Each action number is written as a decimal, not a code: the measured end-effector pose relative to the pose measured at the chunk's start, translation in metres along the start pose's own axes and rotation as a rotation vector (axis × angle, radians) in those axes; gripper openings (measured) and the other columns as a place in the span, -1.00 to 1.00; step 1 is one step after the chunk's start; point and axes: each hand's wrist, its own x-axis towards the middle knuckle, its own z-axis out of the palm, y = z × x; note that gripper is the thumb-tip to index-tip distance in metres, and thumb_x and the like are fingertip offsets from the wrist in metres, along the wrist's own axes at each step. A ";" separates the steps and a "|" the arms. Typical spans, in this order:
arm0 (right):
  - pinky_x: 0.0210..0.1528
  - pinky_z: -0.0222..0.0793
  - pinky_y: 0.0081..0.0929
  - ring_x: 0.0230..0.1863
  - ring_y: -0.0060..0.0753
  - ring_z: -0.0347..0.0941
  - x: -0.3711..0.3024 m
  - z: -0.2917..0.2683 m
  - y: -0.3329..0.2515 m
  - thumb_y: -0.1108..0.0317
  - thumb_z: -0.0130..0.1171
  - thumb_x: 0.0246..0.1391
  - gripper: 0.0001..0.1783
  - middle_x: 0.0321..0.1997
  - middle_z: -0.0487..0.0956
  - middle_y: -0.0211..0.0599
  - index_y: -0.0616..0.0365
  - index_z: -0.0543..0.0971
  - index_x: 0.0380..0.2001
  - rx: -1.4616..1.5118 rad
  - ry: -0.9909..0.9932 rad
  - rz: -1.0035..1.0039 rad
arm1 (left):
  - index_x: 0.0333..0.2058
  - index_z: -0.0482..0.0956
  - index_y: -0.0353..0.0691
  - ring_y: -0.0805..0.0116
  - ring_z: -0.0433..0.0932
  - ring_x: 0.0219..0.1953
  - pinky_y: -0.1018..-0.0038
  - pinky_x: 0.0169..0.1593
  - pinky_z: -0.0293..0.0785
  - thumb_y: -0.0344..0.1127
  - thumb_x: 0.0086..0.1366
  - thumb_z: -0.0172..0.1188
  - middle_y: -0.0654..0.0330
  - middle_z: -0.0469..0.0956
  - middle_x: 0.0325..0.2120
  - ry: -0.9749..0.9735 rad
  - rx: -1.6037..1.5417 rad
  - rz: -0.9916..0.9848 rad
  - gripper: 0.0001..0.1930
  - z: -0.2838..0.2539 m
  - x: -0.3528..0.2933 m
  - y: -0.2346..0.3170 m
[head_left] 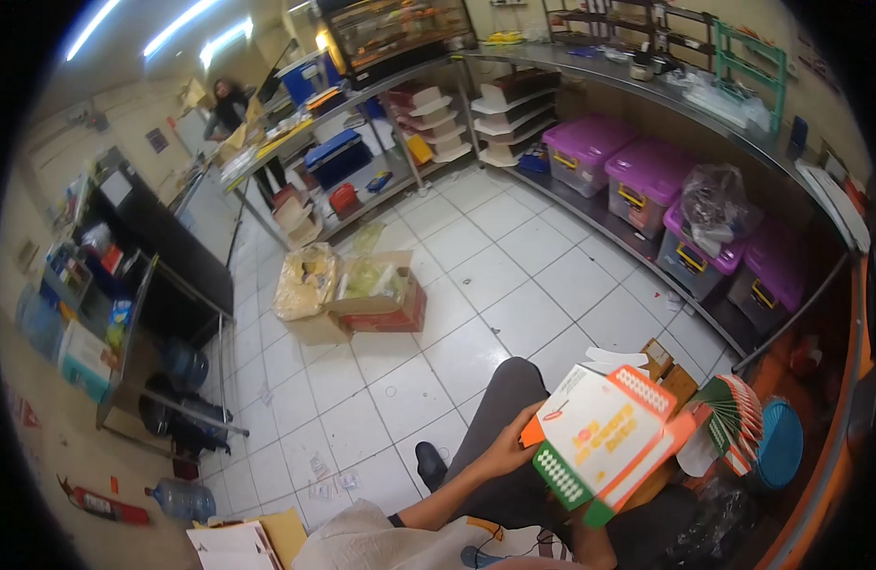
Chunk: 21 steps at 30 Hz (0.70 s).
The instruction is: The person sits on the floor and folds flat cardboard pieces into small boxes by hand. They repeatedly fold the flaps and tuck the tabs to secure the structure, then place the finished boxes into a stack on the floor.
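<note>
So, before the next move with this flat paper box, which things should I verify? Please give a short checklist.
1. Left hand holds the box at its left edge: ok.
2. Right hand has a grip on the box: cannot tell, it is hidden under the box.
3. Printed side of the box faces the person: ok.
4. Box is folded into shape: not ok, its panels look still flat.
5. Stack of further flat boxes is near, at the right: ok.
6. Floor is free of litter: not ok, open cartons and paper scraps lie there.
</note>
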 end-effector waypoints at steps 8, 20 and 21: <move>-0.41 0.31 -0.60 -0.46 -0.58 0.36 0.022 0.030 -0.070 0.53 0.11 -0.02 -0.91 -0.44 0.45 -0.33 0.27 0.56 -0.39 0.123 0.085 0.008 | -0.24 0.46 -0.38 0.39 0.47 -0.40 0.54 -0.37 0.35 -0.47 0.16 0.08 0.04 0.49 -0.36 0.326 0.316 0.238 -0.82 -0.007 -0.003 -0.029; -0.33 0.46 -0.56 -0.48 -0.45 0.48 0.015 0.042 -0.062 0.51 0.14 -0.02 -0.92 -0.49 0.52 -0.25 0.28 0.47 -0.44 0.650 -0.252 0.581 | -0.36 0.46 -0.38 0.49 0.52 -0.45 0.58 -0.39 0.39 -0.44 0.16 0.13 0.08 0.56 -0.48 0.305 0.353 0.102 -0.88 -0.022 -0.014 -0.013; -0.30 0.47 -0.54 -0.46 -0.44 0.48 0.010 0.044 -0.058 0.51 0.14 -0.02 -0.92 -0.48 0.52 -0.25 0.28 0.47 -0.44 0.678 -0.271 0.628 | -0.36 0.46 -0.38 0.49 0.52 -0.45 0.57 -0.40 0.40 -0.44 0.17 0.12 0.08 0.56 -0.48 0.311 0.346 0.125 -0.88 -0.022 -0.016 -0.012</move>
